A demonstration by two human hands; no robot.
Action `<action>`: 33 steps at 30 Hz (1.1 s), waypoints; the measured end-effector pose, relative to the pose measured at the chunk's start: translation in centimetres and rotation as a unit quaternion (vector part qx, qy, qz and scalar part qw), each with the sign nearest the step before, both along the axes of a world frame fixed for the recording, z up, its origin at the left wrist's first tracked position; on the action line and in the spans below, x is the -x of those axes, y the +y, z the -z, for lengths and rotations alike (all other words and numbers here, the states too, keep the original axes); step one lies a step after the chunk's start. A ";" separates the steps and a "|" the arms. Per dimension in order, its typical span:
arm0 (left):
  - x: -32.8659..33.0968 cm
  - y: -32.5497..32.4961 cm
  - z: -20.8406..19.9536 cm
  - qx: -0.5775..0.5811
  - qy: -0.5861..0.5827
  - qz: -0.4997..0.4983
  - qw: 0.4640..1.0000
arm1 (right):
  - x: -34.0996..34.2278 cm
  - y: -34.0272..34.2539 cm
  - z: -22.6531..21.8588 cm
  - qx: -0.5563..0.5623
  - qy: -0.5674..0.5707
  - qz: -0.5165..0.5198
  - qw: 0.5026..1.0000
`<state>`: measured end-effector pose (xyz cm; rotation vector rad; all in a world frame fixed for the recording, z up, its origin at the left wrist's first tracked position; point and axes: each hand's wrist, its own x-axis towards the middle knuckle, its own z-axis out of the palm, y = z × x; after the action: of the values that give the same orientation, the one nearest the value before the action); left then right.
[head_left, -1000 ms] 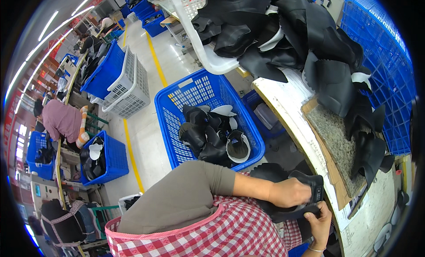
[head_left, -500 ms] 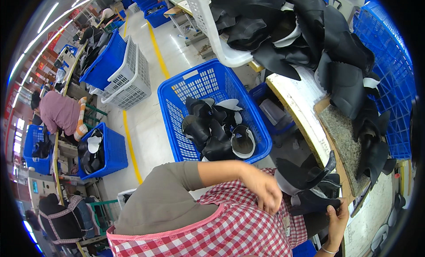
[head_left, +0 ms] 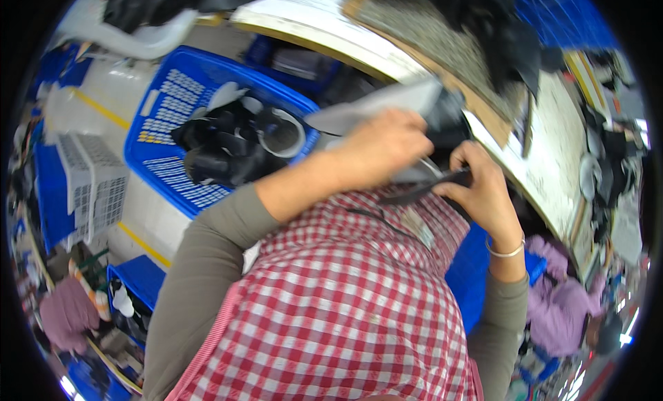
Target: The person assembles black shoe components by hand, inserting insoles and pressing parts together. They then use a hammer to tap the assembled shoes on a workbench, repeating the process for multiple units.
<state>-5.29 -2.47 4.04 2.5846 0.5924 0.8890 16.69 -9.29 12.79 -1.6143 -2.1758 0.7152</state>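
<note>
My right hand (head_left: 479,183), with a bracelet at its wrist, pinches the edge of a black shoe upper (head_left: 414,192) between thumb and fingers, close in front of my checked apron. My left hand (head_left: 390,144) is closed, its fingers curled and somewhat blurred; what they hold, if anything, is hidden. Behind it a pale grey flap (head_left: 376,105), the lining side of a piece, spreads toward the table. More dark material sits at the table edge, partly covered by my hands.
A blue basket (head_left: 148,156) holding several black uppers with pale linings stands to the left. The white worktable (head_left: 304,17) carries a rough grey board (head_left: 431,45) and more black pieces. At far right is a person in purple (head_left: 559,311); another person (head_left: 68,311) sits far left.
The view has turned, so basket and table appear farther left. Both hands have come closer together over the upper, which my right hand keeps pinched. My left hand has moved toward the pieces.
</note>
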 end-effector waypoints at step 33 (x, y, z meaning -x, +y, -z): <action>2.8 0.3 -1.8 0.126 -0.017 0.164 0.978 | -2.0 -4.1 4.0 -0.212 0.066 -0.011 0.975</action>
<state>-8.10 -2.18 5.84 2.3407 0.2385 0.6971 18.70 -13.39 8.83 -1.2877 -2.0754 0.3182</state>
